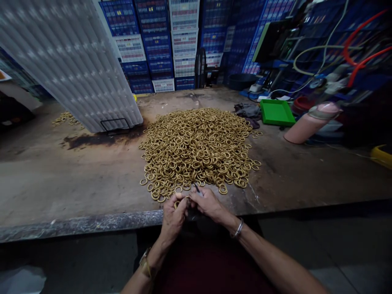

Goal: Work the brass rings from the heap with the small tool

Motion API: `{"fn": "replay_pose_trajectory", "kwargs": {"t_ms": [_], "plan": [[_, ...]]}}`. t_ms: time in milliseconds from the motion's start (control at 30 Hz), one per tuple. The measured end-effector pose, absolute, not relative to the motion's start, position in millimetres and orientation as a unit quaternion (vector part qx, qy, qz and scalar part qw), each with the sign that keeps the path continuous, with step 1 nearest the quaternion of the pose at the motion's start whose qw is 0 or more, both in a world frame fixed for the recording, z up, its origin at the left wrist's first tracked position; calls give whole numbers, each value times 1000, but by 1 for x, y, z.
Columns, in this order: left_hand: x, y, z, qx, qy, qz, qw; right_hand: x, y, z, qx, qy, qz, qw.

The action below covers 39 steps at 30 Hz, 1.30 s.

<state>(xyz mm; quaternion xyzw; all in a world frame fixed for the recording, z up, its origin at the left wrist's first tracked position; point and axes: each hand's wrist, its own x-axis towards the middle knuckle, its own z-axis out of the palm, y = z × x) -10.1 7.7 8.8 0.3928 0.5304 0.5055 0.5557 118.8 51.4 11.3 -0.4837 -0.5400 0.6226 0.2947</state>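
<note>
A wide heap of brass-coloured rings (199, 147) lies on the worktable (101, 183). At the table's front edge, just below the heap, my left hand (174, 214) is closed around a brass ring (177, 204). My right hand (208, 204) is close beside it, its fingers pinched on a dark, pen-like tool (197, 188) whose tip points up and left. Another ring seems to sit between the two hands, partly hidden by the fingers.
A tall stack of translucent ribbed sheets (79, 69) stands at the left, with a few rings (65, 119) behind it. At the right are a green tray (277, 112) and a pink bottle (309, 124). Blue and white crates (185, 43) line the back.
</note>
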Motion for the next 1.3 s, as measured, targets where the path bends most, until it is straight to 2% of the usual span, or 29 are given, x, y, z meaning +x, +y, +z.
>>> {"fn": "replay_pose_trajectory", "kwargs": {"t_ms": [167,300,367,467,633,867,967,1133,1300], "plan": [[-8,6,9,322,467,487,665,118,55,8,-491,-593,560,307],[-9,5,12,282,440,488,699,118,56,6,-494,-583,562,317],[-9,5,14,264,430,497,706,119,56,5,-509,-574,558,317],[-8,5,17,249,433,512,699,123,54,5,-531,-632,474,307],[-8,4,12,304,455,524,652,127,44,9,-461,-788,334,235],[-10,3,6,372,486,499,613,125,40,10,-440,-818,309,202],[-11,0,8,387,479,496,612,125,43,8,-450,-825,301,163],[-10,-14,22,369,436,457,682,130,59,3,-528,-815,217,104],[-12,-28,21,374,430,366,736,128,65,0,-548,-810,170,124]]}}
